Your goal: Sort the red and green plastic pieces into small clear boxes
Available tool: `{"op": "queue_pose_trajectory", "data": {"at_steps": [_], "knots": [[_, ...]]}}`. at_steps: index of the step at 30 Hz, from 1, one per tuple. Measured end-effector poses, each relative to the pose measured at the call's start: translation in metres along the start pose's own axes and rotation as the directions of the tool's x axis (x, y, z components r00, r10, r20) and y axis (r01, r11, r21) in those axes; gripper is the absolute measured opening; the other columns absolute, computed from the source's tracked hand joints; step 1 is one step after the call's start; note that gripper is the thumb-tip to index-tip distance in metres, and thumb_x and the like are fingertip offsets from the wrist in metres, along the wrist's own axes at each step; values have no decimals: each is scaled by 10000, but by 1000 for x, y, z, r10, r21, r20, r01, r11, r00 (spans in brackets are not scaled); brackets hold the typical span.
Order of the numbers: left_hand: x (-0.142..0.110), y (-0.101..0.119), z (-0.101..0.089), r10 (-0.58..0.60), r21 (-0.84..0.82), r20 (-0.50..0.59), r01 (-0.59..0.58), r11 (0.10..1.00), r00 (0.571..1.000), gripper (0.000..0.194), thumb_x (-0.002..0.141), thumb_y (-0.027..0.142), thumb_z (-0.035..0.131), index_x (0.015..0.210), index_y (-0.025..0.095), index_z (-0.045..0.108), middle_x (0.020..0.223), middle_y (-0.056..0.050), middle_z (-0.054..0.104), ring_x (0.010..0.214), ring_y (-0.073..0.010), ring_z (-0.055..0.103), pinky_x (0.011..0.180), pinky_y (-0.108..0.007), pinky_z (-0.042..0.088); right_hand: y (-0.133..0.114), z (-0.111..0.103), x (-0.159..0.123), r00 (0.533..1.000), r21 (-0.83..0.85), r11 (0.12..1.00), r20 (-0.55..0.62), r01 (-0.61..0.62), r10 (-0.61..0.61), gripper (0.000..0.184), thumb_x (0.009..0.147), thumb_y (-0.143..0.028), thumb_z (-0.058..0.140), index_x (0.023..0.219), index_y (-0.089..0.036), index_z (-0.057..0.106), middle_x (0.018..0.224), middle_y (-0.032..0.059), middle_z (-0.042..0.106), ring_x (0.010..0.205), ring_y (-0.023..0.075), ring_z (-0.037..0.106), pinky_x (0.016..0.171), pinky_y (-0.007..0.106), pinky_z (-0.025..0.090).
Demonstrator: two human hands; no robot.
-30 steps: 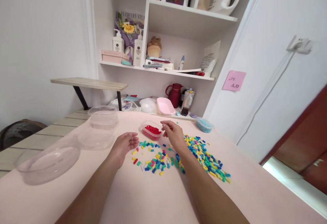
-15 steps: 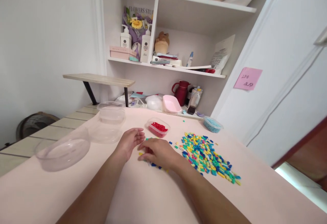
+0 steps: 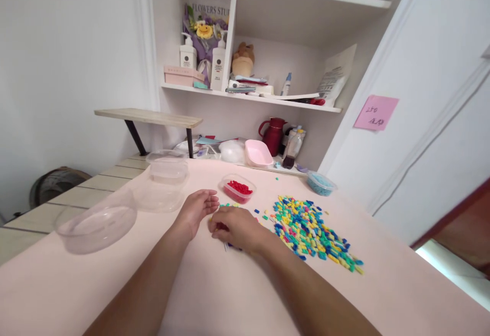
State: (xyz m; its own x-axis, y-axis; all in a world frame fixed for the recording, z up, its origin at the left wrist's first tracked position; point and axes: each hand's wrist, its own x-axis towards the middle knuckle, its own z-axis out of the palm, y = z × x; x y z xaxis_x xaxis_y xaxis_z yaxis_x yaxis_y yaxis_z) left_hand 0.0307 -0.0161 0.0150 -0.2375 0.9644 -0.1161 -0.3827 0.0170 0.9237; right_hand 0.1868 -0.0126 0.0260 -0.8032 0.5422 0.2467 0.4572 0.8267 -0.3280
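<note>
My left hand [image 3: 197, 211] rests on its side on the pink tabletop, palm turned right, fingers stretched out and holding nothing. Just right of it, my right hand [image 3: 237, 228] is over a few small coloured bricks [image 3: 229, 205], its fingers curled and thumb drawn in. Whatever lies between those fingertips is hidden. Behind both hands stands a clear tub holding red bricks [image 3: 239, 188]. To the right spreads a large loose pile of mixed bricks [image 3: 310, 229], mostly yellow, green and blue.
Clear plastic containers [image 3: 95, 229] stand at the left. A tub of light blue pieces [image 3: 320, 184] is at the far right. Along the back are a pink tray [image 3: 259, 153], a red jug [image 3: 273, 137] and a bottle [image 3: 293, 149]. A small wooden shelf [image 3: 149, 116] stands back left.
My right hand's fingers and thumb have closed together over the bricks. My left hand has stayed almost where it was. The view has shifted slightly.
</note>
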Motion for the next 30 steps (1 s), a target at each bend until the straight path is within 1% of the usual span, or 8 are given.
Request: {"op": "queue_pose_trajectory", "data": {"at_steps": [4,8,16,20,22,26,28,30], "knots": [[0,1,0,2,11,6,-2,1000,1000,153,832,130,518,834,113,670,704,-90,684,642,-138,659,672,-271,542,12,-1,-1,994,203,975,-45,-87,98,119,814,-169,591,847,-228,689,788,-29,696,749,118,621,679,213,419],[0,1,0,0,12,4,0,1000,1000,149,832,125,518,831,111,667,709,-93,683,641,-141,658,667,-275,540,19,-2,-3,978,403,901,-60,-160,201,188,812,-123,521,860,-192,689,685,-33,654,605,94,578,593,194,414],[-1,2,2,0,22,5,0,1000,1000,144,830,120,523,830,113,666,706,-90,682,635,-141,658,674,-281,542,17,-8,-3,967,551,814,-43,-185,250,166,781,-121,542,841,-171,689,605,-42,573,549,86,514,526,182,383],[-1,2,1,0,34,14,0,999,1000,142,834,130,525,840,110,665,719,-86,681,644,-141,662,688,-285,546,18,-9,-3,954,662,723,-37,-200,298,139,782,-157,551,823,-165,684,574,-44,554,478,75,473,452,173,355],[-2,2,2,-1,41,20,1,999,1000,146,836,134,522,845,108,666,725,-85,681,652,-143,666,696,-288,548,19,-10,-2,937,717,674,-89,-175,338,125,792,-219,567,821,-167,677,553,-52,533,442,71,449,429,177,354],[-4,3,3,-4,62,19,3,998,1000,170,845,136,501,855,103,667,740,-92,689,649,-141,669,685,-281,547,25,-19,1,848,800,597,-274,-61,453,207,776,-364,617,838,-172,664,570,-53,554,416,77,466,424,203,401],[-4,3,3,-4,70,16,3,998,1000,166,844,138,505,853,102,667,743,-93,691,639,-140,667,673,-277,546,33,-25,3,764,808,589,-381,0,521,262,762,-409,630,855,-167,663,567,-49,565,407,84,469,418,216,413],[-5,3,3,-3,74,15,2,997,1000,160,844,142,513,845,103,668,740,-92,692,630,-140,664,663,-277,547,44,-30,4,636,794,606,-494,53,592,295,761,-429,627,887,-164,662,568,-45,566,428,96,490,437,231,443]]}}
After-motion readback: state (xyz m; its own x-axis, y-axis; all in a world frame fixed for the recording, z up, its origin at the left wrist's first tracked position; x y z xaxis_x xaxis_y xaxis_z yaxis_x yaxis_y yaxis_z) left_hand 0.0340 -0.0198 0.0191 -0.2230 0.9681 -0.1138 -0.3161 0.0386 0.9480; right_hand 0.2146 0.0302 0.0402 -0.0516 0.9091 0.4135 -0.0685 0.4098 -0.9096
